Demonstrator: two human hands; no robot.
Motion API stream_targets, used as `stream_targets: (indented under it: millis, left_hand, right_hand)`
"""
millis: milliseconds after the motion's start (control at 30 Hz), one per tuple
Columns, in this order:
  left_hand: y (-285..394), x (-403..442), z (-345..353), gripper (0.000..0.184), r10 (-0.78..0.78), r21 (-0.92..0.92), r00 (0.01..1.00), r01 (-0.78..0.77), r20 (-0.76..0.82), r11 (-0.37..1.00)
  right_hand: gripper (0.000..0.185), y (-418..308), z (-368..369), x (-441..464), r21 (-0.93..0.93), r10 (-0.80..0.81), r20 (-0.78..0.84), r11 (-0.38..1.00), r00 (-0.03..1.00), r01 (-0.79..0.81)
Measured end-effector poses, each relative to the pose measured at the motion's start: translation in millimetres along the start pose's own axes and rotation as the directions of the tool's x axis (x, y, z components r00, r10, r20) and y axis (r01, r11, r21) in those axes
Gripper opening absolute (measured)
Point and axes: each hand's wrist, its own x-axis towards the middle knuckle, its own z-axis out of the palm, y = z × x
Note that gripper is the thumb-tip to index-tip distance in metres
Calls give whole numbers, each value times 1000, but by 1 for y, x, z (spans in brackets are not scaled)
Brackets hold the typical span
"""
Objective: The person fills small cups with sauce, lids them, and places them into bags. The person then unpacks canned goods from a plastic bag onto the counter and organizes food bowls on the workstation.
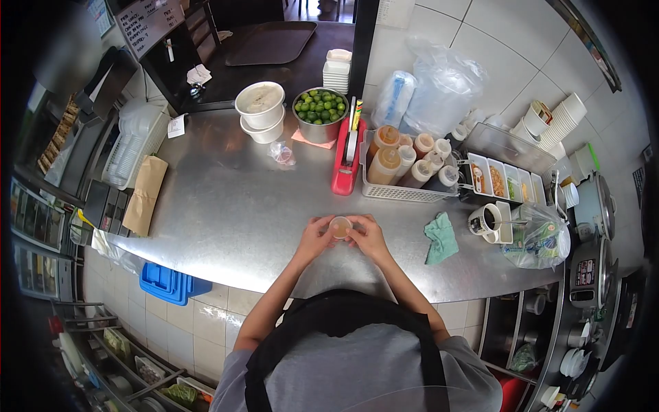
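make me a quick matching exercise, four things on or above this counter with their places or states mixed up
1. small cup
2. limes
3. cloth
4. paper bag

A. brown, toward the counter's left end
B. piled in a metal pot
C. held between left hand and right hand
D. pale green, crumpled

Pairs: 1-C; 2-B; 3-D; 4-A

Limes (319, 108) in metal pot (320, 132); green cloth (441, 238) (rumpled); blue bin (165, 283).

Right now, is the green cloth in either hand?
No: the green cloth lies on the steel counter while the left hand and right hand hold a small cup.
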Motion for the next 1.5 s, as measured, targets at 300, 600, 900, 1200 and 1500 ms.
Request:
stream_targets:
  millis: [300,600,900,1200,1500]
  left_hand:
    - [22,0,-2,27,95,65,995,-94,-9,993]
    - [28,1,0,25,97,43,995,-98,27,994]
    - [19,4,1,25,72,36,996,-74,42,997]
    - [20,9,-1,24,69,87,996,-74,56,993]
    - [15,9,-3,33,51,148,998,-54,27,987]
  right_hand:
    - [26,-15,-4,3,43,24,72,999,997,-27]
    - [40,-36,-8,3,154,203,195,960,960,-235]
    - [41,-27,-2,0,221,190,137,951,972,-217]
    - [39,-35,-13,-2,-43,67,14,997,998,-67]
    - [27,-23,-28,-3,-129,45,-55,990,997,-52]
